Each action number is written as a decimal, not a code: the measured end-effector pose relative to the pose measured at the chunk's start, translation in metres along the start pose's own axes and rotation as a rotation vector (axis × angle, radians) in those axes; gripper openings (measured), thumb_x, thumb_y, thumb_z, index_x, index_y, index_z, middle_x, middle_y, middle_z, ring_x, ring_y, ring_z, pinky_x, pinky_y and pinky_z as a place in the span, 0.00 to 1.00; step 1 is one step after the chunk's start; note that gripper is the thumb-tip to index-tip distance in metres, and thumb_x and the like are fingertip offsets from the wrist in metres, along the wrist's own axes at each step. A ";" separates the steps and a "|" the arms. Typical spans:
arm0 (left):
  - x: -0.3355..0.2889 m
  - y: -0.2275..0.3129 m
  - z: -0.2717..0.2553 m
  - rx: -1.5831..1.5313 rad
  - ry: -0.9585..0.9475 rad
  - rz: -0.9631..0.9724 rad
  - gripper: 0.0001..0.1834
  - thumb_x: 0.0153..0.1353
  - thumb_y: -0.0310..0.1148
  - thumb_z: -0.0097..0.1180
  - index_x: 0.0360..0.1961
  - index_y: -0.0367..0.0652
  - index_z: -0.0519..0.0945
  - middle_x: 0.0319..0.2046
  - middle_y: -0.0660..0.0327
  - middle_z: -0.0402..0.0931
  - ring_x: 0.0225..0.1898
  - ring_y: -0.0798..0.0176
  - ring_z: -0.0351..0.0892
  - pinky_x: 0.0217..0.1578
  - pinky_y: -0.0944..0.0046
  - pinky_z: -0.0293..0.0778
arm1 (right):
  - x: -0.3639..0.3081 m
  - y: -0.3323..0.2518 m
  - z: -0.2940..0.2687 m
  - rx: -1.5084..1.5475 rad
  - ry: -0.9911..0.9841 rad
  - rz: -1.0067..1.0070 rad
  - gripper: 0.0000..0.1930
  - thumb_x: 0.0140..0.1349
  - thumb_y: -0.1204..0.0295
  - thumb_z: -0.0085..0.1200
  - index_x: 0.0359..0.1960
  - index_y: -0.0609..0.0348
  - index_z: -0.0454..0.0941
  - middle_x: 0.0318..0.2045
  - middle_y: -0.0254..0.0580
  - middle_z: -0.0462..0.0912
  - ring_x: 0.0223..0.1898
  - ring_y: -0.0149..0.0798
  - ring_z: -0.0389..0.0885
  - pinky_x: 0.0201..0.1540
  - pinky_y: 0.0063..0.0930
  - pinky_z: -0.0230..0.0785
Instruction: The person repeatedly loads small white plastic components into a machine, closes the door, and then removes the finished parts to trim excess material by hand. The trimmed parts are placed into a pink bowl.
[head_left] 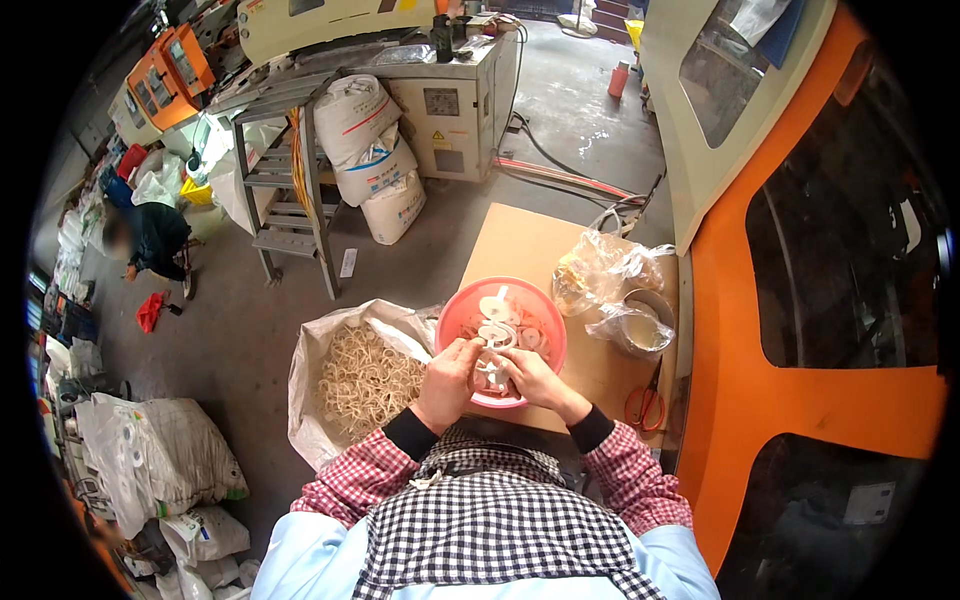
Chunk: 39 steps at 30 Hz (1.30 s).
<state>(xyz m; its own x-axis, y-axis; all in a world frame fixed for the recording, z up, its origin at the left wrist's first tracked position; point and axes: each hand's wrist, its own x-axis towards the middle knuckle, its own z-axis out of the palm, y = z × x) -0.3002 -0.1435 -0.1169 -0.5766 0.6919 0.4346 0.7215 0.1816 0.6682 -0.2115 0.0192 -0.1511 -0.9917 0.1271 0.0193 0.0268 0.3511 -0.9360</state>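
Note:
My left hand [449, 386] and my right hand [538, 381] meet over the near side of a pink basin [557, 325]. Between their fingertips is a small white plastic part [490, 370], pinched from both sides; its exact shape is partly covered by my fingers. Several white round plastic pieces [493, 306] lie inside the basin. Close to my left hand stands an open white sack [308, 385] filled with a tangle of cream-coloured, curly strips [365, 375]. The basin rests on a cardboard-covered surface [500, 235].
Right of the basin are a clear plastic bag [590, 270], a round container [645, 325] and red-handled scissors [645, 408]. An orange machine [720, 400] borders the right side. A metal step stand [290, 240] and stacked sacks [365, 150] stand ahead; a person [160, 240] crouches far left.

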 end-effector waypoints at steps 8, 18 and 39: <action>0.002 -0.027 0.003 -0.385 0.043 -0.293 0.16 0.46 0.20 0.53 0.40 0.36 0.77 0.31 0.52 0.74 0.31 0.52 0.76 0.30 0.58 0.74 | 0.018 -0.021 -0.014 0.395 -0.285 0.246 0.15 0.69 0.66 0.40 0.44 0.65 0.74 0.21 0.27 0.71 0.19 0.20 0.66 0.19 0.17 0.60; -0.009 -0.016 -0.005 -0.239 0.199 -0.473 0.07 0.61 0.23 0.48 0.38 0.34 0.78 0.29 0.51 0.78 0.32 0.60 0.79 0.34 0.61 0.74 | 0.015 0.084 -0.011 1.769 -0.545 0.563 0.13 0.68 0.61 0.45 0.33 0.57 0.73 0.21 0.27 0.71 0.12 0.22 0.61 0.14 0.14 0.53; 0.001 -0.033 -0.017 0.139 -0.190 0.031 0.11 0.54 0.23 0.54 0.40 0.43 0.79 0.29 0.55 0.75 0.32 0.50 0.78 0.32 0.58 0.75 | 0.020 -0.052 -0.050 0.210 -0.039 -0.114 0.16 0.61 0.76 0.54 0.51 0.62 0.75 0.39 0.38 0.81 0.37 0.24 0.77 0.41 0.19 0.71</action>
<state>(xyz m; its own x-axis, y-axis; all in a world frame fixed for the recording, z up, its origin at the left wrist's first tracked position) -0.3313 -0.1604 -0.1288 -0.4799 0.8156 0.3234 0.7912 0.2431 0.5611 -0.2268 0.0495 -0.0847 -0.9910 0.0607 0.1191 -0.1081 0.1597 -0.9812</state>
